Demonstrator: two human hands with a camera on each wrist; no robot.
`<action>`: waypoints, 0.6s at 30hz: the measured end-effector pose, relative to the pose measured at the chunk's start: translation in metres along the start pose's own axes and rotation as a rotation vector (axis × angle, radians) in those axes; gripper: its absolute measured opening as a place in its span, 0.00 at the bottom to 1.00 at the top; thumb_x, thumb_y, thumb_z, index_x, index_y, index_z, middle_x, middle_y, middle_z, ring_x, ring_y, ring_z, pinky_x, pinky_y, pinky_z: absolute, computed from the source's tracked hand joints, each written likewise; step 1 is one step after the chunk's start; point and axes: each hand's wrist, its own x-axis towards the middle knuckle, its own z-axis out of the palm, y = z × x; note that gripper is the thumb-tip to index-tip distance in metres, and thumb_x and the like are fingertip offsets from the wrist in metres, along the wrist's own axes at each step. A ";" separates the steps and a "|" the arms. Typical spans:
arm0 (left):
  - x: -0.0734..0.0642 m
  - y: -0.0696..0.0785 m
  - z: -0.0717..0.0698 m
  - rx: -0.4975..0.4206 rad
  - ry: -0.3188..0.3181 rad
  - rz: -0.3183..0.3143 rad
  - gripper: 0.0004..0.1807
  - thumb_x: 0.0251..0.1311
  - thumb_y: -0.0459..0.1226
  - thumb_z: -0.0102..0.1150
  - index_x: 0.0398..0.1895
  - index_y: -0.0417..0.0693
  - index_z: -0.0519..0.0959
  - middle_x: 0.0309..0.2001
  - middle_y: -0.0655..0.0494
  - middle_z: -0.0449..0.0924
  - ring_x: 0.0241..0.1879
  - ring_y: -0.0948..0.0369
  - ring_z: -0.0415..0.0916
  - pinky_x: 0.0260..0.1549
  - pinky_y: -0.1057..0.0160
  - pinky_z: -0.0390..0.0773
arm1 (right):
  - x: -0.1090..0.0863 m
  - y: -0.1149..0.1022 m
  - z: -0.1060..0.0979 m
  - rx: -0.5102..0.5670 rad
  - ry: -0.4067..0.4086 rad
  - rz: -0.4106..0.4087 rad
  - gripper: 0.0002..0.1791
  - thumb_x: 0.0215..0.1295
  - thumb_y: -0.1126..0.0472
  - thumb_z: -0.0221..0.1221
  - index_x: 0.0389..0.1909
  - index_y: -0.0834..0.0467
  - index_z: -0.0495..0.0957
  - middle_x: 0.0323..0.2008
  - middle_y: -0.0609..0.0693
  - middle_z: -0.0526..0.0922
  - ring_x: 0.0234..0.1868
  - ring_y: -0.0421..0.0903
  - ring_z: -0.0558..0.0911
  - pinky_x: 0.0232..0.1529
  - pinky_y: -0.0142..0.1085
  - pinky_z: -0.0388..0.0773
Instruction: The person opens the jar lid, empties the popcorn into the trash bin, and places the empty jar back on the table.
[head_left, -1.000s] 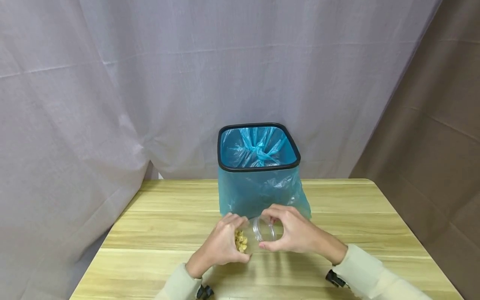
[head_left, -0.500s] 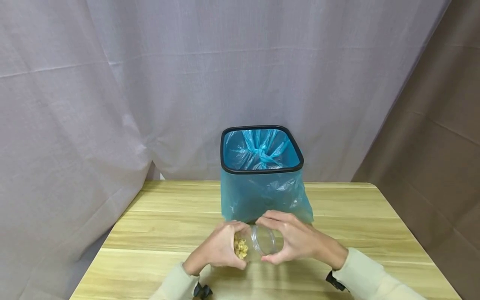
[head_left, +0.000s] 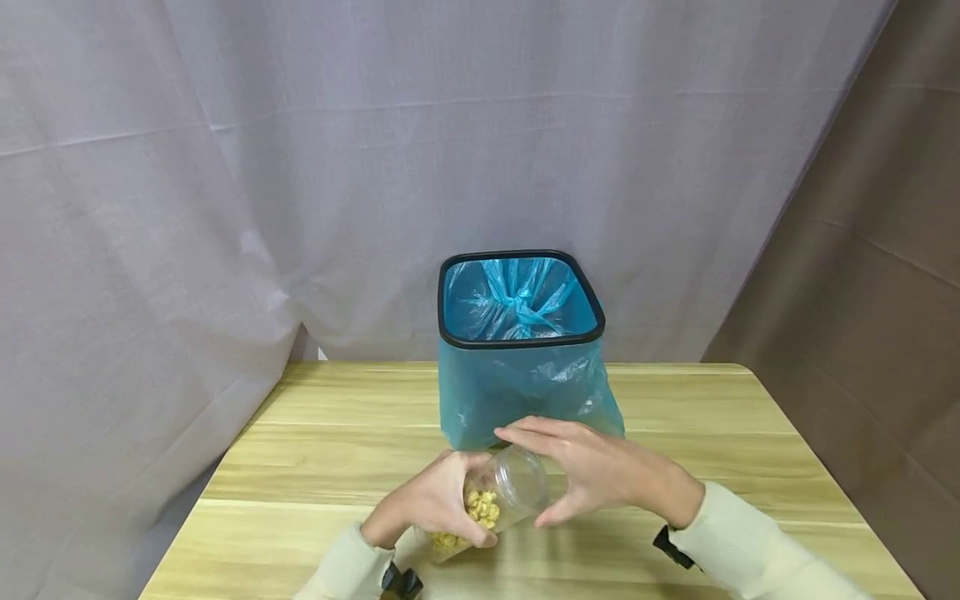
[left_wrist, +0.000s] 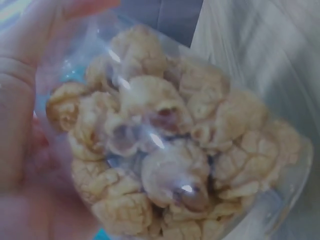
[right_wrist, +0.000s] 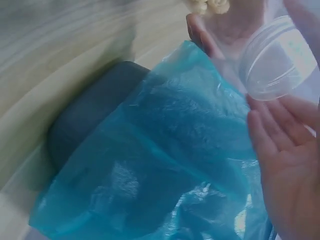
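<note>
My left hand (head_left: 435,500) grips a clear plastic jar (head_left: 501,505) of popcorn (head_left: 482,507), which lies tilted with its top toward the right. A clear round lid (head_left: 528,477) caps that end. Around the lid, my right hand (head_left: 600,473) has its fingers stretched out and its thumb apart below; in the right wrist view the fingertips come up to the lid's edge, and firm contact cannot be told. Popcorn pieces (left_wrist: 165,110) fill much of the left wrist view behind the clear wall. The left fingers on the jar's far side are hidden.
A trash bin with a black rim (head_left: 521,342) and a blue plastic bag (head_left: 517,392) over it stands on the wooden table (head_left: 337,467), just beyond the hands. The bag is knotted inside. Grey curtain (head_left: 375,167) hangs behind, brown cloth (head_left: 862,292) at the right.
The lid and jar have come together. The jar has tilted, its bottom now showing below my left hand. My right hand has loosened from the lid, its fingers straightening.
</note>
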 end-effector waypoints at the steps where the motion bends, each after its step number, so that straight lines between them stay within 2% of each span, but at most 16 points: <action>1: 0.000 0.001 0.001 0.001 0.007 0.004 0.34 0.40 0.40 0.82 0.57 0.57 0.81 0.48 0.65 0.87 0.43 0.71 0.83 0.45 0.71 0.85 | -0.001 0.000 0.000 0.024 -0.009 0.033 0.56 0.52 0.33 0.76 0.76 0.59 0.68 0.67 0.50 0.79 0.63 0.46 0.82 0.61 0.42 0.86; 3: 0.001 0.002 0.002 0.002 0.027 0.019 0.35 0.41 0.39 0.82 0.57 0.56 0.80 0.49 0.64 0.87 0.44 0.67 0.85 0.46 0.70 0.86 | -0.003 0.000 0.000 0.078 -0.019 0.114 0.56 0.53 0.30 0.74 0.76 0.57 0.69 0.67 0.48 0.79 0.63 0.45 0.82 0.60 0.43 0.86; 6: 0.000 0.004 0.004 0.007 0.066 0.021 0.34 0.40 0.39 0.83 0.56 0.54 0.81 0.48 0.63 0.87 0.46 0.63 0.86 0.49 0.70 0.85 | -0.005 0.000 0.000 0.137 0.012 0.204 0.52 0.55 0.30 0.73 0.72 0.57 0.72 0.61 0.44 0.82 0.60 0.42 0.83 0.59 0.43 0.86; 10: -0.001 0.007 0.005 0.114 0.129 -0.012 0.33 0.37 0.41 0.83 0.53 0.54 0.82 0.46 0.61 0.86 0.46 0.66 0.82 0.49 0.71 0.83 | -0.006 0.000 0.000 0.178 0.059 0.306 0.47 0.56 0.31 0.72 0.66 0.59 0.78 0.52 0.41 0.84 0.53 0.43 0.85 0.56 0.45 0.87; 13: -0.002 0.009 0.007 0.214 0.170 -0.041 0.35 0.35 0.44 0.83 0.54 0.53 0.81 0.46 0.60 0.85 0.46 0.68 0.79 0.49 0.70 0.82 | -0.007 -0.002 0.001 0.186 0.063 0.372 0.44 0.57 0.31 0.72 0.64 0.58 0.80 0.49 0.41 0.85 0.51 0.42 0.86 0.54 0.46 0.87; 18: -0.001 0.010 0.009 0.286 0.202 -0.049 0.36 0.35 0.45 0.83 0.54 0.51 0.81 0.46 0.63 0.84 0.47 0.68 0.78 0.50 0.67 0.82 | -0.007 -0.005 0.008 0.167 0.060 0.435 0.41 0.57 0.30 0.71 0.60 0.55 0.81 0.46 0.39 0.85 0.48 0.38 0.84 0.51 0.41 0.87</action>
